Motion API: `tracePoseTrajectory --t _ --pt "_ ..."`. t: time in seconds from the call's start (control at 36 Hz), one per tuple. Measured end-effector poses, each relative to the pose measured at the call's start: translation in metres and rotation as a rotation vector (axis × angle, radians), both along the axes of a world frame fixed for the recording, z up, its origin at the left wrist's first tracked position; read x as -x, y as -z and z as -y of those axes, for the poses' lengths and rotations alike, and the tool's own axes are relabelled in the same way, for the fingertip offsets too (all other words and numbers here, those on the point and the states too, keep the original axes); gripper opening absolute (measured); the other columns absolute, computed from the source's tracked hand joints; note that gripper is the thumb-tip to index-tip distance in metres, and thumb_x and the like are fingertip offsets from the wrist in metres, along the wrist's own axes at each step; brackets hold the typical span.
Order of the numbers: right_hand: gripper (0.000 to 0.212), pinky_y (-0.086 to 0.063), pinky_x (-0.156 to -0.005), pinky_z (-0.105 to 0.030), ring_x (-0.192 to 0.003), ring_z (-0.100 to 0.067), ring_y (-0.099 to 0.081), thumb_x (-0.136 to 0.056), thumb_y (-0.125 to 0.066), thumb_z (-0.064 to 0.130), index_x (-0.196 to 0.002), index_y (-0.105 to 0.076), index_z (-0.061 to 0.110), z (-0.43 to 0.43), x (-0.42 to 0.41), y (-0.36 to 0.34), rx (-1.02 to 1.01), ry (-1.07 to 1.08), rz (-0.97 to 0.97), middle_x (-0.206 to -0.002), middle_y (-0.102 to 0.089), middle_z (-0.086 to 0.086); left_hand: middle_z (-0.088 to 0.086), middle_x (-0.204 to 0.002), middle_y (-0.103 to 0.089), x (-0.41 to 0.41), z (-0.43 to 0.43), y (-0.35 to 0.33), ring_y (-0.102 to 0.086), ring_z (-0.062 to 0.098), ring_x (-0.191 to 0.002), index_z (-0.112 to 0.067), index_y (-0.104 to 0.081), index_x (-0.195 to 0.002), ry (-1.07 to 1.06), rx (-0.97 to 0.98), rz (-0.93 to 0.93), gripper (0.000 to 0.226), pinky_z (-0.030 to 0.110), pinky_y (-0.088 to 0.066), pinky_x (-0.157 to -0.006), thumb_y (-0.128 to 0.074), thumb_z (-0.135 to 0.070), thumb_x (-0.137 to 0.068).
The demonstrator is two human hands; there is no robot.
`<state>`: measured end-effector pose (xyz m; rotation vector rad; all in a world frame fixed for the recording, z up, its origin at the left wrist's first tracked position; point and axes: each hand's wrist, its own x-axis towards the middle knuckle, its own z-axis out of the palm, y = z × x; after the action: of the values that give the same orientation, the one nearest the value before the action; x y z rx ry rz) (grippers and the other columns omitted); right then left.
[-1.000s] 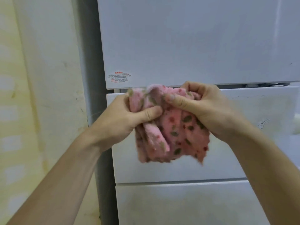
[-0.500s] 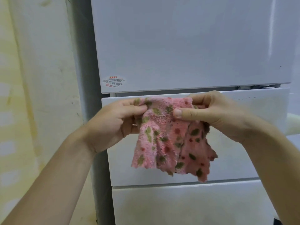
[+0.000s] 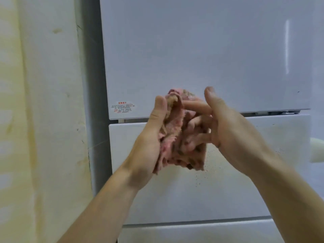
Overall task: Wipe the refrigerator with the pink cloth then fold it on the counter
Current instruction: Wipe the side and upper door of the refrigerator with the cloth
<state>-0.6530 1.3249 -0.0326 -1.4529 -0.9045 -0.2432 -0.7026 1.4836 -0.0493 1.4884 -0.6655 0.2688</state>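
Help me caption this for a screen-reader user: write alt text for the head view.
Two bare hands bunch a pink cloth in front of a white refrigerator: the left hand holds it, the right hand presses its fingers into it, thumb raised. A sticker sits low on its upper door; a stained wall is left.

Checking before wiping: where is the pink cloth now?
Head view, centre: the pink cloth is bunched between the left hand and right hand, held in front of the refrigerator where its upper door meets the drawer below.
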Motion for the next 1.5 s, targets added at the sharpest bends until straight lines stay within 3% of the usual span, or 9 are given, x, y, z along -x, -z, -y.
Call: tracePoseTrajectory --t 0.06,0.11,0.22,0.31,0.39,0.5,0.67,0.89,1.5 --pt "0.048 -0.055 -0.094 -0.042 -0.076 -0.015 -0.072 -0.111 -0.036 0.054 -0.109 -0.081 0.037 0.0 0.002 0.001 0.065 0.112 0.145 -0.079 -0.072 0.001 0.022 -0.129 -0.069 -0.001 -0.007 0.0 -0.067 0.043 -0.12 -0.014 -0.058 -0.143 0.031 -0.066 0.051 0.059 0.066 -0.05 -0.107 -0.04 -0.056 -0.106" --pt "0.032 -0.055 -0.095 -0.027 -0.095 -0.003 -0.072 -0.11 -0.051 0.031 -0.107 -0.081 0.038 -0.003 -0.001 0.005 0.044 0.23 0.328 -0.097 -0.078 0.015 0.008 -0.099 -0.079 -0.009 -0.014 0.002 -0.077 0.027 -0.08 -0.009 -0.051 -0.144 -0.06 -0.078 0.072 0.052 0.055 -0.058 -0.088 -0.062 -0.031 -0.098" --pt "0.026 -0.049 -0.079 -0.018 -0.091 -0.009 -0.065 -0.098 -0.065 0.021 -0.119 -0.077 0.026 -0.024 -0.02 0.02 -0.124 0.615 0.661 -0.104 -0.065 0.012 0.018 -0.129 -0.072 -0.02 -0.013 -0.002 -0.071 0.034 -0.12 -0.008 -0.054 -0.145 -0.005 0.178 -0.074 0.05 0.054 -0.058 -0.102 -0.055 -0.016 -0.095" --pt "0.031 -0.041 -0.096 -0.029 -0.11 -0.021 -0.055 -0.1 -0.063 0.031 -0.129 -0.074 0.022 -0.045 -0.036 0.023 -0.155 0.9 0.864 -0.119 -0.058 0.001 0.015 -0.117 -0.077 -0.026 -0.009 -0.017 -0.077 0.025 -0.103 -0.004 -0.062 -0.133 0.004 0.258 -0.085 0.038 0.039 -0.065 -0.082 -0.039 -0.014 -0.105" --pt "0.042 -0.029 -0.115 -0.04 -0.146 -0.027 -0.037 -0.105 -0.056 0.034 -0.146 -0.062 0.024 -0.071 -0.056 0.021 -0.03 1.036 0.94 -0.154 -0.049 -0.01 -0.01 -0.081 -0.073 -0.038 -0.02 -0.023 -0.069 0.004 -0.07 -0.017 -0.07 -0.103 -0.556 0.096 0.332 0.021 0.017 -0.053 -0.062 -0.05 -0.013 -0.101" --pt "0.061 -0.011 -0.131 -0.052 -0.162 -0.031 -0.015 -0.108 -0.046 0.042 -0.163 -0.037 0.018 -0.094 -0.074 0.022 0.197 1.131 0.994 -0.172 -0.022 -0.017 -0.003 -0.113 -0.064 -0.05 -0.057 -0.017 -0.062 0.01 -0.101 -0.016 -0.073 -0.115 -1.274 -0.17 0.866 0.031 0.019 -0.048 -0.091 -0.059 -0.007 -0.088" --pt "0.093 -0.003 -0.132 -0.056 -0.162 -0.039 0.003 -0.099 -0.047 0.059 -0.165 -0.017 0.002 -0.118 -0.062 0.014 0.201 1.093 0.852 -0.172 -0.004 -0.028 0.005 -0.143 -0.056 -0.063 -0.119 -0.02 -0.047 0.022 -0.135 -0.012 -0.068 -0.132 -1.502 -0.216 0.824 0.044 0.028 -0.033 -0.116 -0.042 -0.02 -0.097" --pt "0.076 -0.002 -0.129 -0.064 -0.16 -0.044 0.009 -0.104 -0.027 0.07 -0.168 -0.01 0.033 -0.157 -0.065 -0.035 0.288 1.204 0.942 -0.173 0.006 -0.025 0.0 -0.173 -0.027 -0.074 -0.169 -0.041 -0.018 0.023 -0.161 -0.026 -0.034 -0.164 -1.611 -0.543 0.845 0.058 0.043 -0.012 -0.127 -0.029 -0.037 -0.107" --pt "0.061 -0.012 -0.129 -0.06 -0.162 -0.04 -0.004 -0.112 -0.025 0.049 -0.168 -0.021 0.024 -0.171 -0.065 -0.023 0.288 1.162 1.072 -0.174 -0.008 -0.019 0.001 -0.162 -0.047 -0.075 -0.165 -0.047 -0.03 0.018 -0.158 -0.013 -0.056 -0.151 -1.413 -0.453 1.005 0.053 0.049 -0.019 -0.13 -0.027 -0.027 -0.109"
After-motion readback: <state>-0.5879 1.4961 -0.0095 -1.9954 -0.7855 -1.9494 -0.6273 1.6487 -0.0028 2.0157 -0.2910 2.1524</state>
